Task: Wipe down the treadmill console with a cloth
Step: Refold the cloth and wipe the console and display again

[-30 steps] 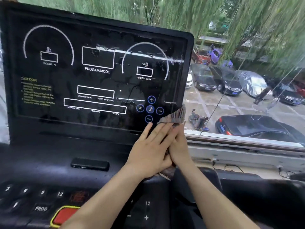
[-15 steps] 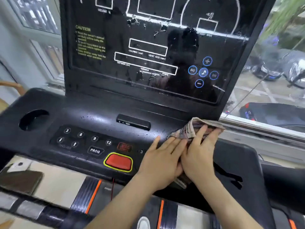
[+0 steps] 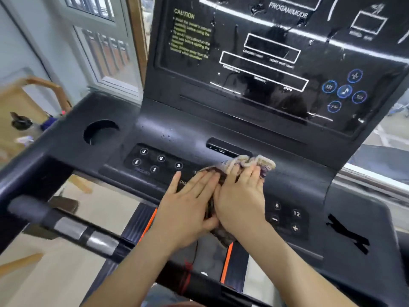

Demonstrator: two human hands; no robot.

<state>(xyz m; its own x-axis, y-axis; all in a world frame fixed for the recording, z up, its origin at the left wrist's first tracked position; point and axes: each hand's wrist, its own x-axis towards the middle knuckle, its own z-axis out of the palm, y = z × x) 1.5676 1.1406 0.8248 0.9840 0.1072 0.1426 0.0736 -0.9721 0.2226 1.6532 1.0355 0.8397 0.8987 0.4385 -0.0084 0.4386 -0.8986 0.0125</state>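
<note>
Ref. point: port slot (image 3: 223, 149) in the treadmill console (image 3: 177, 127).

- Far left of the slot and nearer the person: handrail (image 3: 66, 224), dark with metal sections.
- Left of the slot: round cup recess (image 3: 100, 131).
- Left of the slot, slightly nearer: left keypad (image 3: 155, 161), keys 3, 6 and 9 legible.
- Left hand (image 3: 188, 207): just in front of the slot, palm down. Fingers straight and close together. They lie over the keypad's right end and the cloth's left edge, and the thumb touches the cloth.
- Cloth (image 3: 250, 162): patterned, bunched directly in front of the slot and touching its near edge. It is flattened on the console under both palms. One end hangs off the console's front edge between the wrists.
- Right hand (image 3: 241, 200): beside the left, touching it. Fingers straight and slightly spread, pressing down on the bunched cloth.
- Behind and above the slot: display panel (image 3: 265, 63), tilted up and smeared.
- Right of the slot and nearer: right keypad (image 3: 287, 218), showing 9, 12, minus and plus.
- Far right of the slot: black tape cross (image 3: 347, 235)
</note>
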